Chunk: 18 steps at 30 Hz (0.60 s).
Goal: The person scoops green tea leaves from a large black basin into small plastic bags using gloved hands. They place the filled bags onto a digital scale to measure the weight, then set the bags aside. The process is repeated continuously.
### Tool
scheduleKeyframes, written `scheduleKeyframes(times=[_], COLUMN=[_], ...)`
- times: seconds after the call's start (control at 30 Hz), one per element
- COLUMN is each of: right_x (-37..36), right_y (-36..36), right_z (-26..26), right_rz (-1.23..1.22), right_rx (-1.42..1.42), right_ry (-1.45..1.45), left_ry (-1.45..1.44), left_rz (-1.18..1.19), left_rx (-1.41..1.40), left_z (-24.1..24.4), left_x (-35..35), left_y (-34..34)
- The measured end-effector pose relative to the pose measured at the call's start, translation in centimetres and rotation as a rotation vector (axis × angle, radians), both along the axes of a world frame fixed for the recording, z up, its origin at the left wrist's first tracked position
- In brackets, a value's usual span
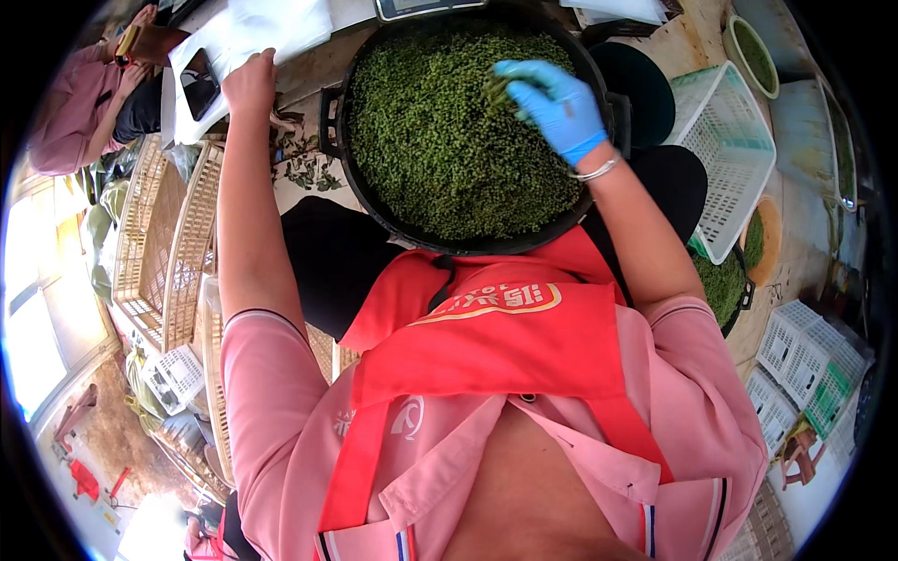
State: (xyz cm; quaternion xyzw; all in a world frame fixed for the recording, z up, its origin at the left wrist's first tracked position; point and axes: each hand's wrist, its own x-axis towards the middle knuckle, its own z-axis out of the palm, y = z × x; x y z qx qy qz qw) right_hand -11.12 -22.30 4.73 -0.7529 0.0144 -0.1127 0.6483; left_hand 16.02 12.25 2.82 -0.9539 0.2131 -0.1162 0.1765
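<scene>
A wide black tub [463, 247] with side handles stands in front of my lap, heaped with small green peppercorn-like berries [449, 140] on thin stems. Over the right part of the heap is my right hand [558, 105], in a blue disposable glove. Its thumb and fingers pinch a small clump of green sprigs [497, 90]. My bare left hand [250, 83] lies to the left of the tub, its fingers curled at the edge of white translucent plastic bags [280, 28]. A dark smartphone [199, 84] lies on the bags beside it.
A digital scale [428, 7] sits beyond the tub. On the right are a dark green bucket [635, 91], a white plastic crate [733, 158] and another tub of berries [721, 284]. Woven baskets [189, 245] stand at left, near a seated person [77, 112]. Loose leaves [312, 172] litter the floor.
</scene>
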Motion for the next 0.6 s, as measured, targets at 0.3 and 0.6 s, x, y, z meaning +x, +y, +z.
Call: scheduleKeyframes(times=[0.3,0.6], right_x=[-0.6,6.4], right_y=[-7.3,-14.4], right_z=[-1.2,-9.3], right_rz=[-0.02,-0.154], right_rx=[-0.084,-0.26], right_ry=[0.263,0.355], left_ry=[0.007,0.015], left_rz=[0.177,0.253], left_rx=[-0.446,-0.604], left_z=[1.9,4.7], left_x=[-0.6,-2.5], left_y=[-0.7,-0.6])
